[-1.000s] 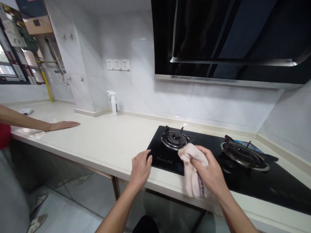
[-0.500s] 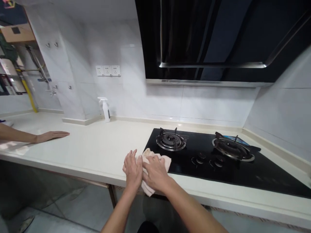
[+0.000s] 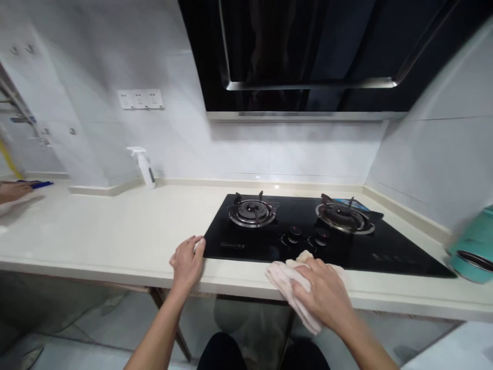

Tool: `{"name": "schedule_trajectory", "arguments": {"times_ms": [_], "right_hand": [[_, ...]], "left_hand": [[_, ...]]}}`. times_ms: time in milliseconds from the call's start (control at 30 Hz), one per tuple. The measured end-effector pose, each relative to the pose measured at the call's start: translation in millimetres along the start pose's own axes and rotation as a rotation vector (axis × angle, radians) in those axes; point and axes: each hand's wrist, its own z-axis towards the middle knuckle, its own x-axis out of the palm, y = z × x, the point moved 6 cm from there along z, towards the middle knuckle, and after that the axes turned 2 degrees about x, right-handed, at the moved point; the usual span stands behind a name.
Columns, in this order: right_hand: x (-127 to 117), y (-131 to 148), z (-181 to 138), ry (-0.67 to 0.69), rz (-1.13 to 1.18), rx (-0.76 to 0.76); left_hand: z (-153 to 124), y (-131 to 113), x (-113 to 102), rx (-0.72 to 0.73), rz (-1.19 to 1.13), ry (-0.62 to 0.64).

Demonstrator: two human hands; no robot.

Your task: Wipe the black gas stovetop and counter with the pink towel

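My right hand [image 3: 323,290] presses a pale pink cloth [image 3: 289,280] onto the counter's front strip, at the front edge of the black gas cooktop [image 3: 262,249]. One end of the cloth hangs over the counter edge. At the cooktop's front left corner rests my left hand [image 3: 187,261], holding nothing, its thumb apart from slightly bent fingers. Two control knobs [image 3: 295,234] stand just behind the cloth. Farther back are the left burner [image 3: 252,211] and the right burner [image 3: 344,216], each with a dark pan support.
Above the cooktop hangs a black range hood [image 3: 277,51]. A white spray bottle [image 3: 145,168] stands by the wall on the pale countertop [image 3: 115,231]. At far left another person's hand [image 3: 14,191] touches a blue item [image 3: 40,184]. A teal container [image 3: 475,249] sits at the right.
My right hand has moved right along the cooktop's front edge with the cloth. My left hand has come off the cloth. The view has shifted right, bringing the teal container in.
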Motion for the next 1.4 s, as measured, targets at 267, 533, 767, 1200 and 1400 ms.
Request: {"name": "schedule_trajectory", "arguments": {"times_ms": [267, 533, 767, 1200, 1400], "right_hand": [[-49.5, -138.4, -54.6, -0.085, -0.28, 0.311], [-84.8, -205.0, -132.2, -0.186, -0.209, 0.412], [-121.3, -224.7, -189.4, -0.092, -0.119, 0.716], [-35.1, -150.8, 8.2, 0.093, -0.217, 0.273], [-45.1, -221.5, 5.2, 0.148, -0.308, 0.521]], "left_hand": [[11.2, -2.8, 10.1, 0.063, 0.117, 0.114], [13.2, -1.2, 11.3, 0.079, 0.134, 0.116], [14.4, 1.2, 18.6, 0.144, 0.214, 0.104], [20.4, 6.3, 23.6, 0.164, 0.31, 0.198], [23.0, 9.2, 23.1, 0.196, 0.32, 0.13]]}}
